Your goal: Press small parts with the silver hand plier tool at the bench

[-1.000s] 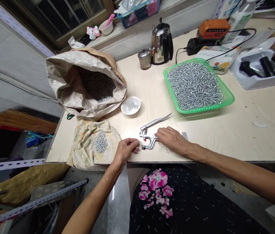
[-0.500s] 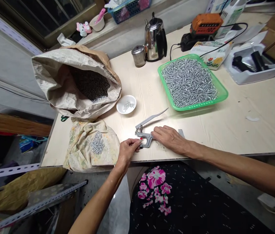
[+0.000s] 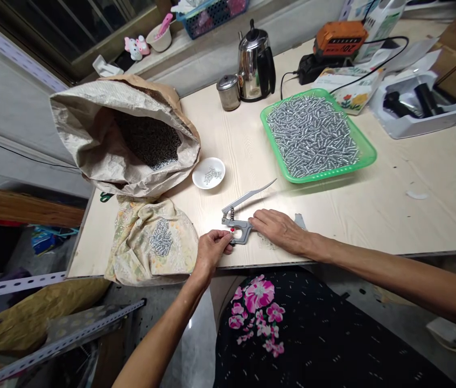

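Grey spring-loaded hand pliers (image 3: 244, 230) with a small red part in the jaw lie near the table's front edge. Their upper handle slants up to the right, apart from the frame. My right hand (image 3: 278, 229) is closed over the lower handle, palm down, hiding most of it. At the jaw, my left hand (image 3: 215, 249) pinches with thumb and forefinger. Whatever sits between those fingertips is too small to make out. Left of this hand, a pile of small silver metal pins (image 3: 161, 237) rests on a patterned cloth (image 3: 131, 253).
A white bowl (image 3: 197, 178) holds a few pins. Behind the cloth stands an open paper sack (image 3: 74, 118) of dark metal pieces. A green tray (image 3: 367, 159) full of silver pins is at right. Farther back are a kettle (image 3: 255, 64), a metal canister (image 3: 228, 94) and an orange battery (image 3: 338, 39).
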Demonstrator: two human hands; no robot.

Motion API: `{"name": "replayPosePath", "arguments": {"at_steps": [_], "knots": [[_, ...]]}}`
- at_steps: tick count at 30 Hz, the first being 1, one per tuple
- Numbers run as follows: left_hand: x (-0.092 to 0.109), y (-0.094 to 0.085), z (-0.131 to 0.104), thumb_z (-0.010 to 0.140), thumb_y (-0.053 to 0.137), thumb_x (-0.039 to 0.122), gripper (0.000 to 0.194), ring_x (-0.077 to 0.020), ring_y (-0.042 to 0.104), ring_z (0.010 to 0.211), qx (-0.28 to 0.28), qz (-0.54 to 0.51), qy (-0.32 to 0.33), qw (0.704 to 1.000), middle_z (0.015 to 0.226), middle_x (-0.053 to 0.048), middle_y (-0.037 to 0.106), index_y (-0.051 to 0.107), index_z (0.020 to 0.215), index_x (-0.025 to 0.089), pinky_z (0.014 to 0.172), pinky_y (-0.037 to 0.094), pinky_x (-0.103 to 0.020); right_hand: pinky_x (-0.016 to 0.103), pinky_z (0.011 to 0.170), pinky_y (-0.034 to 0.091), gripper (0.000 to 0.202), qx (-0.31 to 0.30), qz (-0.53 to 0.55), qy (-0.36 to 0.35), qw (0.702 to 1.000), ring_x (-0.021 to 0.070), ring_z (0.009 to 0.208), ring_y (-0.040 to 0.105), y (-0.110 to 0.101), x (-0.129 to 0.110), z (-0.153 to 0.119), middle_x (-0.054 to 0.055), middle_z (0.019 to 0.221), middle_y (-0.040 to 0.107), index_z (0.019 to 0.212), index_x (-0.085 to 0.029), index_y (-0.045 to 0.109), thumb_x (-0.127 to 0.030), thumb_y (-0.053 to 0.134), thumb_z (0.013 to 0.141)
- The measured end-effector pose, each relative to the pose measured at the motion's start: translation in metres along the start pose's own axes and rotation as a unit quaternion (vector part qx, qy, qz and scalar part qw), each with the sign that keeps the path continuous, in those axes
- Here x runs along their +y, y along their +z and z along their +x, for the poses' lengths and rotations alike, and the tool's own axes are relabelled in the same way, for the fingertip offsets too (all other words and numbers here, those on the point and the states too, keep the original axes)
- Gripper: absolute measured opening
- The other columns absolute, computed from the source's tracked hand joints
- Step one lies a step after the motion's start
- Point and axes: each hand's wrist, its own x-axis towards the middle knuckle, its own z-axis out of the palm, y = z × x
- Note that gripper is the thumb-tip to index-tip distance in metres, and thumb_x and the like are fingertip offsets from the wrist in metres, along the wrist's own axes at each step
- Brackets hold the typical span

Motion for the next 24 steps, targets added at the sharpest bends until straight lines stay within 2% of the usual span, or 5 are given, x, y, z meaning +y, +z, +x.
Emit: {"name": "replayPosePath", "arguments": {"at_steps": [4,9,16,24], "knots": [[0.006,-0.001,0.001,0.079,0.07,0.014,0.008,-0.0101,0.059,0.042,-0.017,0.029,-0.051,0.998,0.049,0.0,0.063,0.064,0.076,0.009,0.048,0.051,-0.019,0.032,0.069,0.03,0.02,0.002,0.01,-0.004,1.0,0.0195,0.08,0.043,0.006,0.005,0.001,0.004,0.084,0.053,0.09,-0.016,0.057,-0.017,0.04,0.101],[0.017,-0.002,0.002,0.085,0.063,0.01,0.01,-0.0107,0.061,0.042,-0.05,0.06,-0.108,0.991,0.049,-0.002,0.064,0.063,0.076,0.008,0.049,0.054,-0.021,0.033,0.068,0.028,0.021,0.012,0.019,0.011,1.0,0.02,0.08,0.042,0.014,0.007,0.002,0.004,0.084,0.054,0.089,-0.017,0.058,-0.023,0.042,0.102],[0.025,-0.005,0.006,0.082,0.068,0.01,0.012,-0.0122,0.064,0.045,-0.085,0.077,-0.164,0.98,0.051,-0.004,0.066,0.063,0.072,0.009,0.052,0.055,-0.021,0.033,0.07,0.028,0.024,0.006,0.053,0.009,0.999,0.0206,0.083,0.042,0.013,0.008,0.002,0.006,0.088,0.055,0.092,-0.016,0.059,-0.027,0.041,0.102],[0.024,-0.004,0.004,0.078,0.076,0.017,0.016,-0.0121,0.063,0.044,-0.094,0.084,-0.164,0.978,0.049,-0.004,0.065,0.063,0.072,0.01,0.05,0.054,-0.02,0.032,0.071,0.029,0.026,-0.018,0.089,0.013,0.996,0.0204,0.084,0.042,0.014,0.01,0.002,0.006,0.089,0.056,0.094,-0.016,0.06,-0.028,0.039,0.103]]}}
